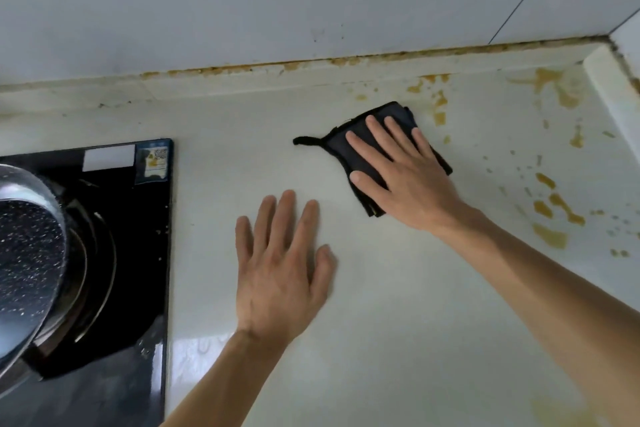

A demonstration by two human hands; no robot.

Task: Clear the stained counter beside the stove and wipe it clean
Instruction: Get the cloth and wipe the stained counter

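Pressing the folded black cloth (377, 146) flat under the spread right hand (405, 177), sweep rightward over the yellow stains (550, 208), left hand (280, 274) splayed bracing the worktop (398, 322).

Pale cream glossy stone counter (398, 288), blotched w/ amber-brown stains (550, 236) on right side & rear. Folded black microfibre cloth (363, 146), dark grey face, black edging & loop. Glossy black glass stove (145, 253) w/ white label & blue-yellow sticker. Black pan (27, 246), white-speckled inside, silver rim. Pale grey-white wall tiles (277, 3), dark grout lines, orange-brown grime along seam.
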